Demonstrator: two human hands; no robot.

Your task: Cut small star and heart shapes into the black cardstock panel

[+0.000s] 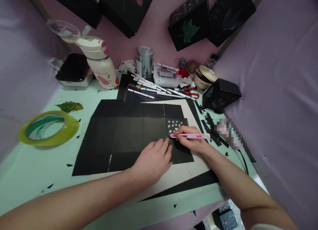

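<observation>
A large sheet of black card [124, 134] with fold lines and a few slits lies across the table. White star shapes [175, 124] show in its right-hand panel. My right hand [190, 139] grips a slim pink craft knife [191, 136], its tip down on the card just below the stars; the blade is too small to make out. Palm down, my left hand [154, 160] rests on the card left of the tip, fingers stretched out and holding nothing. Under the black card is a pale board [184, 172].
Yellow-green tape roll [72, 127] and a leaf [71, 106] sit at left. Behind stand a white bottle [101, 69], a glass jar [144, 63], several markers [141, 93] and red-handled scissors [195, 95]. A black box [221, 94] and black scraps [211, 132] are at right.
</observation>
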